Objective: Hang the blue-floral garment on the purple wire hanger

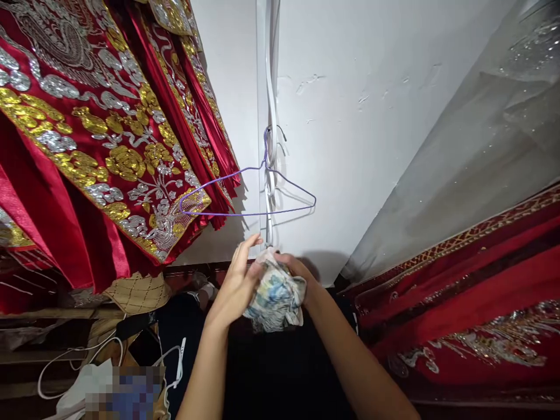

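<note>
A bunched, crumpled cloth, white with blue, green and yellow patches, is between my hands in front of my body. My left hand is at its left side, thumb over the near face and fingers stretched upward. At the upper right, my right hand grips it with the thumb on top; its other fingers are hidden behind the fabric. Just above my hands, a purple wire hanger hangs bare against a white strip on the wall.
Red garments with gold and silver sequins hang at the left. A sheer, glittery fabric and a red embroidered garment fill the right. Low on the left are a tan quilted item, a phone-like dark slab and a white cable.
</note>
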`<action>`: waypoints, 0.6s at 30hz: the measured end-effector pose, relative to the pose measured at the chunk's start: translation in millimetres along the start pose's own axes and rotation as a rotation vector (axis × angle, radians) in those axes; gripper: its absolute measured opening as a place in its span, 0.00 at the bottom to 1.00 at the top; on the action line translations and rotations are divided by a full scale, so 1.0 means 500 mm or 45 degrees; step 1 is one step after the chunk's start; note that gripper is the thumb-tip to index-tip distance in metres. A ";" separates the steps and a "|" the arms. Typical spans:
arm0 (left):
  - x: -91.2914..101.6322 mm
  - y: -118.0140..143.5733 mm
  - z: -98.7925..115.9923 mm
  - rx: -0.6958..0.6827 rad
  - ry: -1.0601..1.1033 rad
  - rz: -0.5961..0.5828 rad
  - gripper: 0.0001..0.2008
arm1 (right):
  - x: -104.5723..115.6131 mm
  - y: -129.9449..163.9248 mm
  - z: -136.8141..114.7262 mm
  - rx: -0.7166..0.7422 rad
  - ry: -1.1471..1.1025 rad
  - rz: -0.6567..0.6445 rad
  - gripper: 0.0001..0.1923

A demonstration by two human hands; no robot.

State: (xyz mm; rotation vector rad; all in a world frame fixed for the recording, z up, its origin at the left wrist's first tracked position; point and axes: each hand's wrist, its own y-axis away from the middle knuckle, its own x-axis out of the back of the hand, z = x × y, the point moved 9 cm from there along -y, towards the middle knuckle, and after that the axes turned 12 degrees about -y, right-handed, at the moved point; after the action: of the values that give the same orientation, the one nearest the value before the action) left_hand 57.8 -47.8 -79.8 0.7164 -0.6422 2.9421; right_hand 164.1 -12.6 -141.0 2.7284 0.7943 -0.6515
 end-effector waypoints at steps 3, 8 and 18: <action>-0.028 -0.008 -0.071 0.080 0.046 -0.247 0.34 | -0.048 0.016 -0.044 -0.261 0.259 -0.329 0.13; -0.057 0.017 -0.127 0.013 -0.232 -0.576 0.28 | -0.012 0.000 -0.198 0.022 0.841 -0.271 0.07; 0.110 0.012 -0.232 0.169 -0.953 -0.487 0.09 | 0.155 -0.106 -0.267 0.599 1.131 0.196 0.17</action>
State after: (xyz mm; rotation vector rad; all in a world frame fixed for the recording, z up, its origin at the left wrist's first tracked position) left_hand -42.0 -8.9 -151.0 1.7538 -0.2742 2.3271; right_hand 240.4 110.5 -65.5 3.4697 0.6050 0.5426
